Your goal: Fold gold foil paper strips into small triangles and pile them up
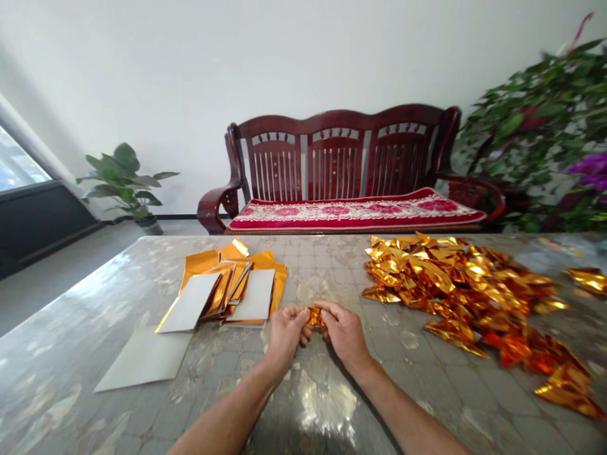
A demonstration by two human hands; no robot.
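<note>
Between my two hands, a small folded piece of gold foil paper (315, 317) is pinched above the middle of the table. My left hand (287, 332) grips its left end with thumb and fingers closed. At the other end, my right hand (345, 332) pinches it the same way. The fingers hide much of the folded paper. Left of my hands lies a loose stack of gold foil sheets (202, 262), some with the pale side up. To the right spreads a heap of folded gold foil pieces (446, 278) with pointed ends.
A single pale sheet (145, 360) lies at the table's left. The patterned table (246, 404) has a glossy cover. Clear plastic (545, 253) rests at the back right. Behind stand a dark red wooden bench (336, 145), a potted plant (126, 177) and leafy plants (535, 120).
</note>
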